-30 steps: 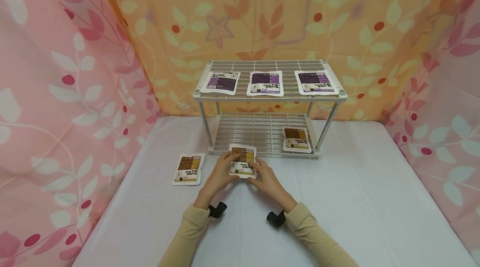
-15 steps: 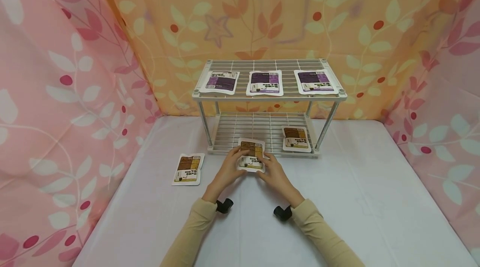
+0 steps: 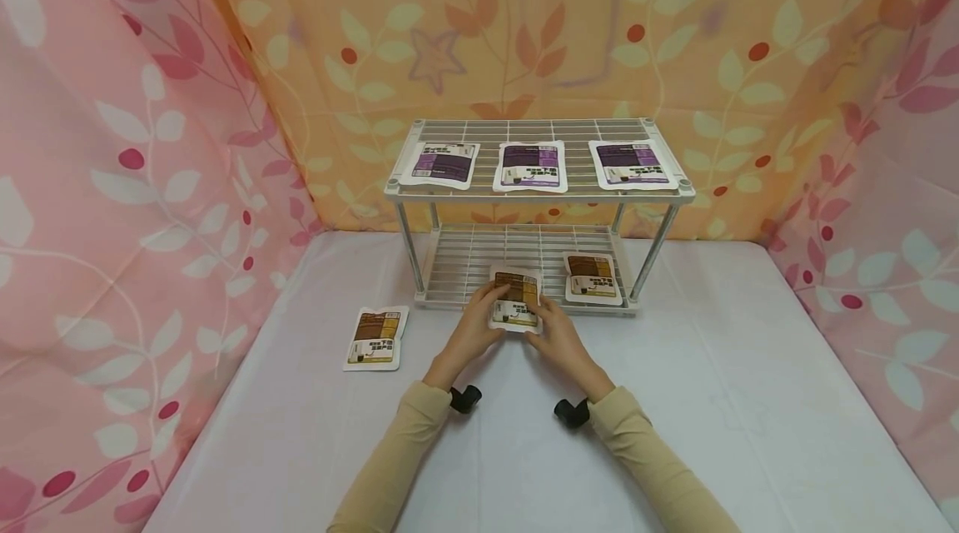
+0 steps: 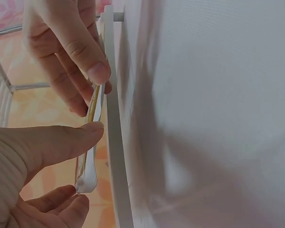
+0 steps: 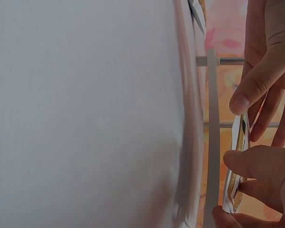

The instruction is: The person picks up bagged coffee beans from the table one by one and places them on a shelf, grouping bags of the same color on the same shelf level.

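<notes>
Both hands hold one flat white pouch with a brown and yellow label [image 3: 517, 287], at the front edge of the rack's lower shelf [image 3: 479, 254]. The left hand [image 3: 475, 325] grips its left side, and the right hand [image 3: 558, 337] grips its right side. In the left wrist view the pouch [image 4: 91, 142] appears edge-on, with the thumbs on its near edge and fingers on the far side. From the right wrist the pouch [image 5: 236, 166] shows edge-on close over the shelf's front rail [image 5: 213, 142].
A matching brown pouch [image 3: 592, 277] lies at the lower shelf's right. Another brown pouch [image 3: 377, 339] lies on the white-covered table [image 3: 262, 450], left of the rack. Three purple-labelled pouches, the middle one [image 3: 530, 166] among them, lie along the upper shelf [image 3: 539, 131]. Patterned curtains [image 3: 479, 33] surround the table.
Both hands have carried the brown pouch forward and to the right, from in front of the rack to over the lower shelf's front edge. The other pouches have stayed put.
</notes>
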The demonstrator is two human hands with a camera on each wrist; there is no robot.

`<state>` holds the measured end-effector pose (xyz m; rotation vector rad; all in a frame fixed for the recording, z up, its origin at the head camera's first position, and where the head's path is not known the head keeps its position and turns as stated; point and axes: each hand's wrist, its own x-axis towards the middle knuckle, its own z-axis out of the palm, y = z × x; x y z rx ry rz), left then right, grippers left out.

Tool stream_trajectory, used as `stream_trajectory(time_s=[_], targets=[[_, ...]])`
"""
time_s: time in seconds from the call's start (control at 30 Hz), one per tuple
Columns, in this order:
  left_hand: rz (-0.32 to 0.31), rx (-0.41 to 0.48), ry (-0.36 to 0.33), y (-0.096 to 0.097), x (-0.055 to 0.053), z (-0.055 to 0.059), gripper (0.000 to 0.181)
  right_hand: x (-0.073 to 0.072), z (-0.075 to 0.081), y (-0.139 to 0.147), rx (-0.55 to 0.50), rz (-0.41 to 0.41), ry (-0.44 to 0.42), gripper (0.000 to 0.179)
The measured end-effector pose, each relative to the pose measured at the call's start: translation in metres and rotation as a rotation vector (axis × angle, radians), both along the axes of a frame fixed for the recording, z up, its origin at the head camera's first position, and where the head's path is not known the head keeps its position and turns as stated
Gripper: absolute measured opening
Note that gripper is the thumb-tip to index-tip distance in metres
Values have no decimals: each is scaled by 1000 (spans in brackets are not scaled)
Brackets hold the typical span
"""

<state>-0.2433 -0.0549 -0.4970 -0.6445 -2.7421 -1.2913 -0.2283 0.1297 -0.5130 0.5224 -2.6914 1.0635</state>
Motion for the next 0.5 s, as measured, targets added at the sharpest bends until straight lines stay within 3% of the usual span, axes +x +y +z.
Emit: stream_trajectory(time_s=[0.5], targets=[[2,-53,-2,10,-19,-3,73,-16,3,6,51,-6,15,50]])
